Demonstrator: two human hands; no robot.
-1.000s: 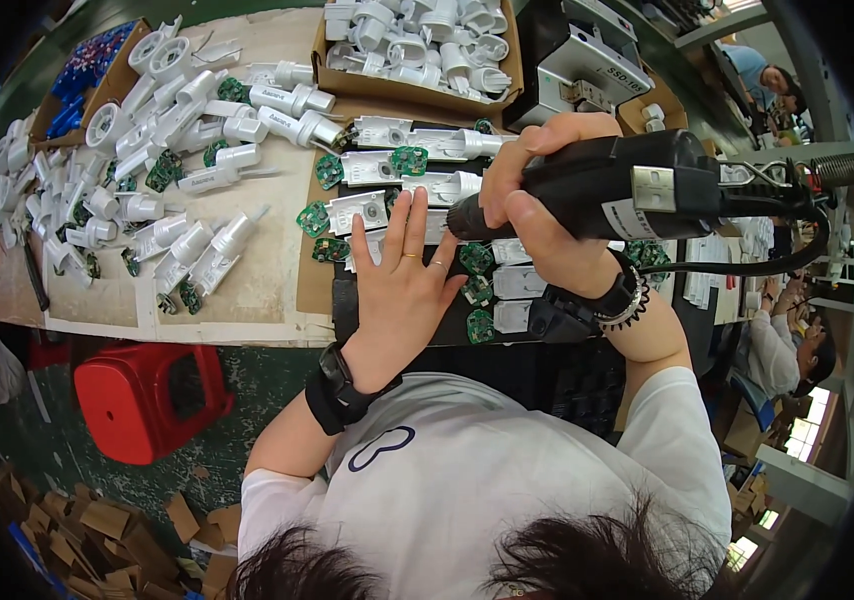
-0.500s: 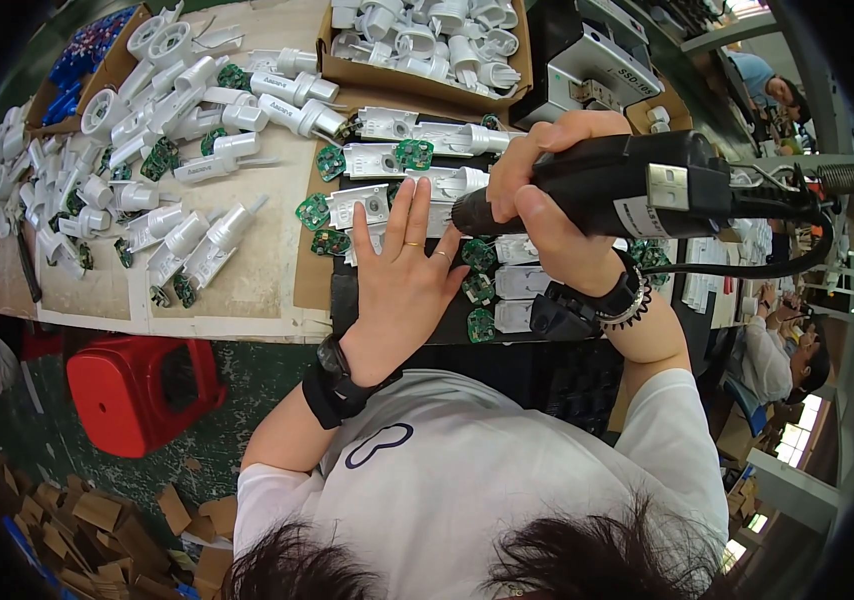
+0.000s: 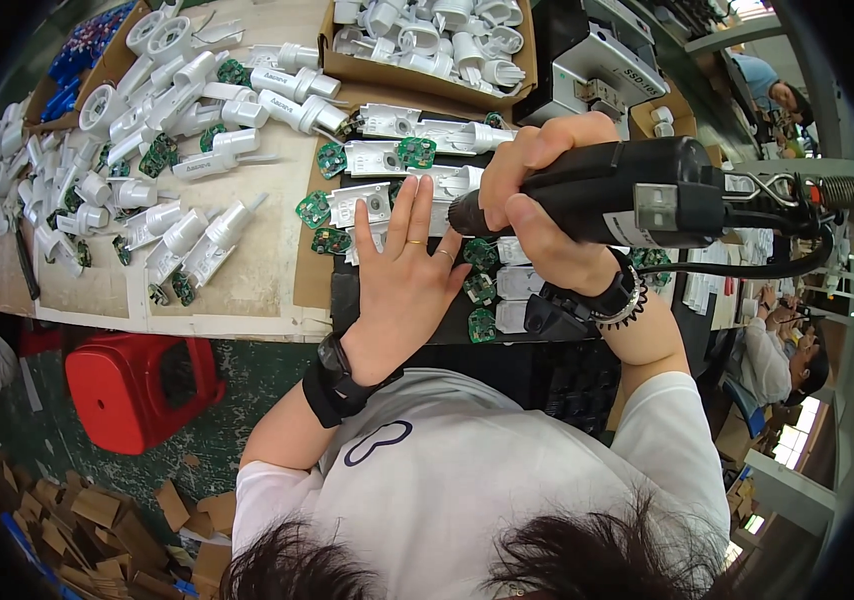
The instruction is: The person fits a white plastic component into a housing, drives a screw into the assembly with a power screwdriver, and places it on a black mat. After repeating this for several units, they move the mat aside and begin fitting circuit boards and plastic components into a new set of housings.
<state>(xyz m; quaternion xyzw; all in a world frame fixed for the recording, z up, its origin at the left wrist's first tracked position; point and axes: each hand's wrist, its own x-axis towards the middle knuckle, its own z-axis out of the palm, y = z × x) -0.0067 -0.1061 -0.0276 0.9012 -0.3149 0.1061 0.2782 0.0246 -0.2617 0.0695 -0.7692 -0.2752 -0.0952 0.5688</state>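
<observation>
head view: left hand (image 3: 402, 287) spreads fingers over white housings (image 3: 377, 202), seemingly touching; right hand (image 3: 550, 222) curls fingers round black driver (image 3: 612, 190).

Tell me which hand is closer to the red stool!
Left. The left hand, spread over the white casings, is above and right of the red stool in the picture; the right hand, gripping the black power tool, is farther right.

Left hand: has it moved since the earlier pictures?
No, not noticeably: judged against the black mat, the left hand stays spread in nearly the same place.
</observation>
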